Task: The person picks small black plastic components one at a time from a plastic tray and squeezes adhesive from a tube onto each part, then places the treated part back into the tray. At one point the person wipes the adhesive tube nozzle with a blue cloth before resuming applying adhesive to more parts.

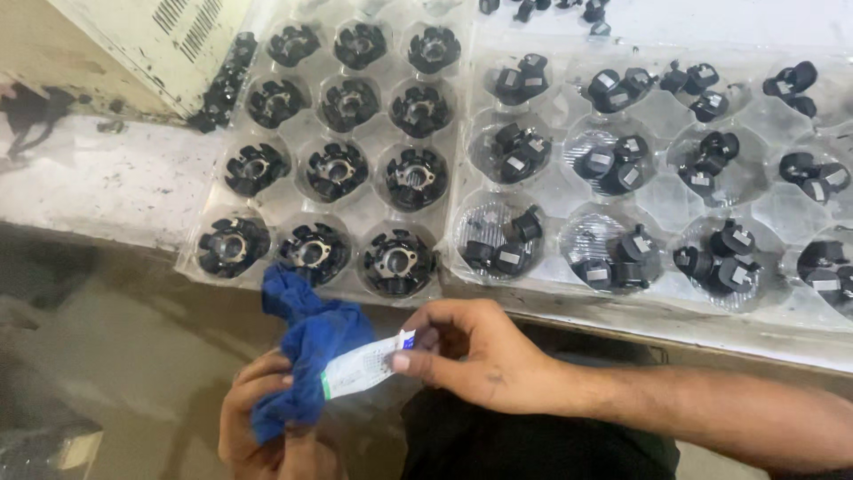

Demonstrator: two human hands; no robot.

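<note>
My left hand (258, 418) is low in the view, closed around a crumpled blue cloth (311, 342) that sticks up from the fist. My right hand (475, 351) comes in from the right and pinches a small white packet with green and blue edges (364, 366) between thumb and fingers. The packet lies against the cloth. Both hands hover below the front edge of a workbench (115, 191), just under the nearest tray.
On the bench sits a clear plastic tray (271, 206) holding round black ring-shaped parts in wells. To its right, a second clear tray (555, 191) holds small black capped pieces, a few per well. A beige cabinet (155, 44) stands at the back left. Floor lies below left.
</note>
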